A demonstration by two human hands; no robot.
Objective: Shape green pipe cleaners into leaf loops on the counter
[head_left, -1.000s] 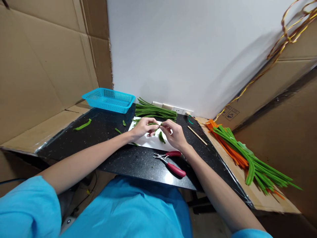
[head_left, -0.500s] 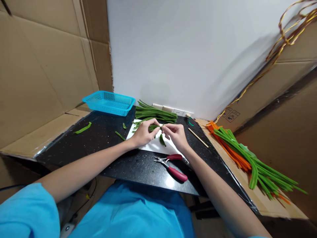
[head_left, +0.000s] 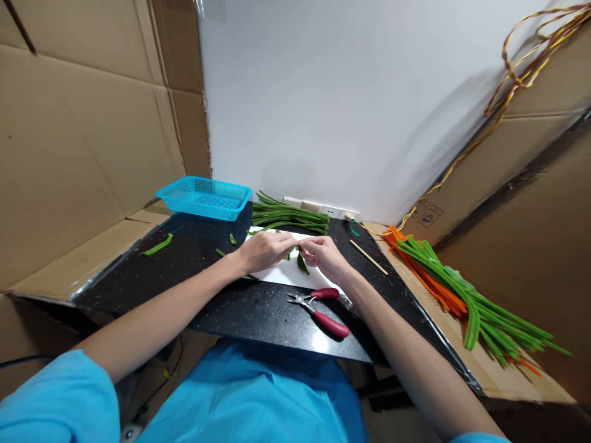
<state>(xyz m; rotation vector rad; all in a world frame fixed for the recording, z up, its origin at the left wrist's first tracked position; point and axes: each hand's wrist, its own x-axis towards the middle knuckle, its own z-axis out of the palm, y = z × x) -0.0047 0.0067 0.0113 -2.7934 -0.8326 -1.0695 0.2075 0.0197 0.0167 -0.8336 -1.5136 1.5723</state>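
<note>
Over a white sheet (head_left: 284,277), my left hand (head_left: 266,251) and my right hand (head_left: 327,256) meet with fingertips pinched together. Between them a little of a green chenille stem (head_left: 290,253) shows; the fingers cover most of it. Just below my right fingers lies a short, curved green fuzzy piece (head_left: 302,264). Red-handled pliers (head_left: 330,323) rest with handles spread on the black tabletop, nearer to me than the sheet. Behind my hands is a bundle of dark green chenille stems (head_left: 290,216).
A blue basket (head_left: 203,200) stands at the back left, near a loose green strip (head_left: 158,245). To the right lies a wooden stick (head_left: 368,257). Bright green stems (head_left: 480,301) and orange stems (head_left: 443,292) lie on cardboard. A socket strip (head_left: 335,212) runs along the wall.
My left hand has turned so its back faces up, covering more of the green stem. My right fingers have curled in closer. The view has shifted slightly.
</note>
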